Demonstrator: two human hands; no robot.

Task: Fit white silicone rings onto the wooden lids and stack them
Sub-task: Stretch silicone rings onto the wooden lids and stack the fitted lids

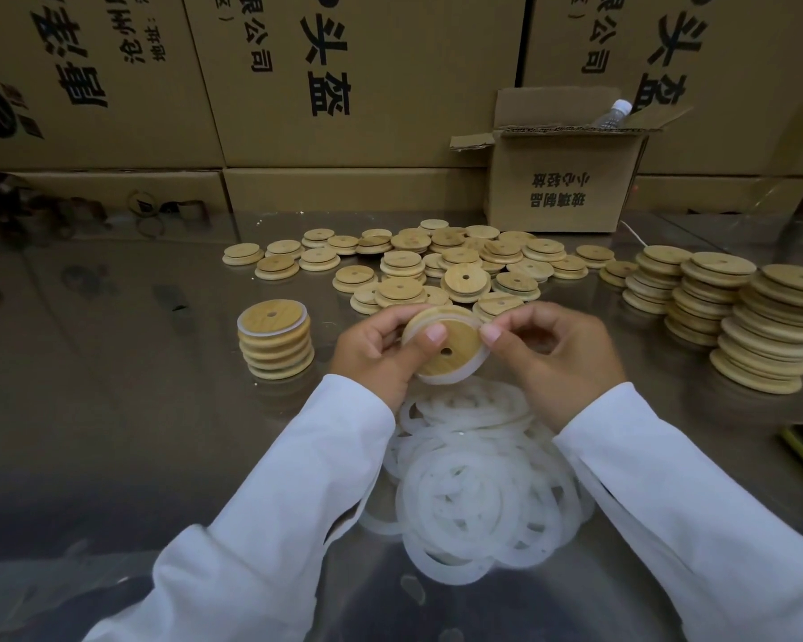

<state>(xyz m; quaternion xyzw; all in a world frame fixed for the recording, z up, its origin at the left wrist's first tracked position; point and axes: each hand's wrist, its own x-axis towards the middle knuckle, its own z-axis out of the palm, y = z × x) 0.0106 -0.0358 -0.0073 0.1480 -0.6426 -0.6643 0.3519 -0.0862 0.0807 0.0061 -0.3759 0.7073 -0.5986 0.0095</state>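
I hold a round wooden lid (455,352) with a centre hole above the table, tilted toward me. My left hand (376,352) grips its left edge, thumb on its face. My right hand (557,359) pinches the white silicone ring (476,322) that runs round the lid's rim, at the upper right. A heap of loose white rings (478,493) lies below my hands. To the left stands a short stack of ringed lids (275,341). Loose bare lids (436,266) are scattered behind.
Taller leaning stacks of wooden lids (733,312) stand at the right. An open small carton (562,178) with a plastic bottle (615,112) sits at the back. Large cardboard boxes (344,85) wall the far side. The table (135,363) is shiny metal.
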